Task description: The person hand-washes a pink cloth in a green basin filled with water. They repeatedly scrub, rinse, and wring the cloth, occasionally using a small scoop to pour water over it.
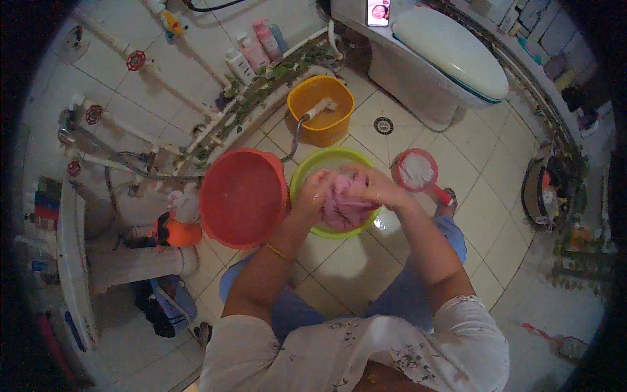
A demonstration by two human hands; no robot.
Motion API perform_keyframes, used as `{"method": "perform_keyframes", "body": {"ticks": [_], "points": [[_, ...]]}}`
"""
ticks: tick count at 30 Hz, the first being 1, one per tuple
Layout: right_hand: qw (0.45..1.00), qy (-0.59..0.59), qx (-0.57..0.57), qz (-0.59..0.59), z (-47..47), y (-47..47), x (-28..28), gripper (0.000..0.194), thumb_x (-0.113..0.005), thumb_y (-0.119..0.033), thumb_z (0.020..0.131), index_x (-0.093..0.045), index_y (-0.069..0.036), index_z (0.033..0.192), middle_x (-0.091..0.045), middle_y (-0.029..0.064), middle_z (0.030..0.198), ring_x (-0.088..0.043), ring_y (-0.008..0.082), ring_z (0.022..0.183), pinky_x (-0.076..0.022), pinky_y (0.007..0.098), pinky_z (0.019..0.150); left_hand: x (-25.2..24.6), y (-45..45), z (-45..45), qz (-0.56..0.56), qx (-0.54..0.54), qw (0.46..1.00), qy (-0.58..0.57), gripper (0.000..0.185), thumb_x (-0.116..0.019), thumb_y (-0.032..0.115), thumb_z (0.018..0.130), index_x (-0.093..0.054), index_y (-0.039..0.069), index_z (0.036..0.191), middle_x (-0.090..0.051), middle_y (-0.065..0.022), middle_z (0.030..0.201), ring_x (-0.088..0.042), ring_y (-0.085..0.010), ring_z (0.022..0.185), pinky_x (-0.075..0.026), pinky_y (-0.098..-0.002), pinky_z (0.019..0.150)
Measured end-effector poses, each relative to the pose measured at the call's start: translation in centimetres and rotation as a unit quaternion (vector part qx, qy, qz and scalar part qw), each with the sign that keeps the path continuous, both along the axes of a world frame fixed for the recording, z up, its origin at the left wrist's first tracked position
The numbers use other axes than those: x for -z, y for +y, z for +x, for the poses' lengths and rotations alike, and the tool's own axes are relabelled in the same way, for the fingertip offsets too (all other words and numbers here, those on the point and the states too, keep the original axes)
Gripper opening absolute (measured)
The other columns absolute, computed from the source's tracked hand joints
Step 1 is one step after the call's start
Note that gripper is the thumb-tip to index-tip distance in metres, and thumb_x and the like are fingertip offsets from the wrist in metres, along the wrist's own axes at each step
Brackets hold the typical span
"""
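A wet-looking pink cloth [345, 198] is bunched between both hands over a lime-green basin [338, 234] on the tiled floor. My left hand [317, 190] grips its left side, fingers partly hidden by the folds. On the upper right, my right hand [374, 186] holds the same cloth. Its lower folds hang inside the basin's rim. Just left of the basin stands a red plastic basin [242, 196], close to my left forearm. A red long-handled dipper [422, 183] with white material in it lies to the right, by my foot.
Beyond the green basin, a yellow bucket [323, 134] holds a shower head [321, 109] on a hose. A toilet [411, 83] stands at the back right, with a lit phone [378, 13] beside its lid. Several bottles [254, 49] line the wall ledge. A floor drain [383, 126] lies near the bucket.
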State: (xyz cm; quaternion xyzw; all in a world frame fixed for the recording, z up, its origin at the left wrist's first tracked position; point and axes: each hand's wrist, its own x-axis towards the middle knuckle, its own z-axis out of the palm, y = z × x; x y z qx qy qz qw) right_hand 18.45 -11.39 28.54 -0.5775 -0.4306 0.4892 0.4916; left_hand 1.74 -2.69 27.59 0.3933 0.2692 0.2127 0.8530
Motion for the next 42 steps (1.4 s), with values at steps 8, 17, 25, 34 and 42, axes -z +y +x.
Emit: {"method": "perform_keyframes", "body": {"ticks": [8, 17, 25, 34, 42], "points": [[0.983, 0.183, 0.005, -0.017, 1.6, -0.9, -0.7, 0.021, -0.066, -0.015, 0.077, -0.054, -0.006, 0.091, -0.056, -0.0005, 0.077, -0.055, 0.0096, 0.075, -0.0453, 0.0241, 0.061, 0.5, 1.7, -0.9, 0.164, 0.061, 0.972, 0.154, 0.016, -0.062, 0.01, 0.083, -0.051, 0.003, 0.094, -0.056, -0.0047, 0.09, -0.054, -0.0101, 0.083, -0.048, -0.0255, 0.07], [0.974, -0.073, 0.203, 0.062, -2.4, 0.1, -1.1, 0.02, -0.063, -0.014, 0.08, -0.057, -0.006, 0.096, -0.062, 0.0056, 0.083, -0.061, 0.0162, 0.076, -0.0501, 0.0299, 0.067, 2.4, -0.1, 1.0, -0.056, -0.134, 0.989, -0.013, 0.018, -0.055, 0.023, 0.089, -0.051, 0.006, 0.089, -0.056, -0.0068, 0.089, -0.056, -0.0148, 0.083, -0.049, -0.0315, 0.068], [0.902, -0.375, 0.209, -0.039, -4.0, 0.8, 1.4, 0.031, -0.056, -0.038, 0.078, -0.062, -0.008, 0.074, -0.063, 0.0117, 0.077, -0.061, 0.0316, 0.068, -0.0478, 0.0432, 0.063, 2.3, -4.7, 5.1, -0.253, -0.207, 0.945, 0.028, 0.036, -0.039, 0.041, 0.095, -0.054, 0.009, 0.098, -0.056, -0.0058, 0.093, -0.054, -0.0182, 0.088, -0.046, -0.0333, 0.077], [0.94, -0.266, 0.171, -0.125, -1.7, 1.6, 3.6, 0.026, -0.06, -0.031, 0.084, -0.059, -0.005, 0.085, -0.061, 0.0136, 0.085, -0.061, 0.0273, 0.073, -0.0477, 0.0378, 0.061, -0.6, -3.2, 3.8, -0.335, -0.071, 0.937, 0.064, 0.047, -0.039, 0.049, 0.092, -0.052, 0.007, 0.109, -0.058, -0.0101, 0.106, -0.056, -0.0256, 0.099, -0.046, -0.0419, 0.086], [0.819, 0.556, 0.134, -0.044, 1.7, 0.4, 1.8, 0.037, -0.051, -0.035, 0.092, -0.054, 0.0, 0.105, -0.062, 0.0136, 0.102, -0.062, 0.0246, 0.09, -0.0514, 0.0399, 0.082, 1.9, -0.1, 0.8, -0.002, 0.017, 0.997, 0.081, 0.039, -0.058, 0.021, 0.086, -0.046, -0.001, 0.116, -0.056, -0.0128, 0.107, -0.058, -0.0201, 0.096, -0.047, -0.0336, 0.086]]}}
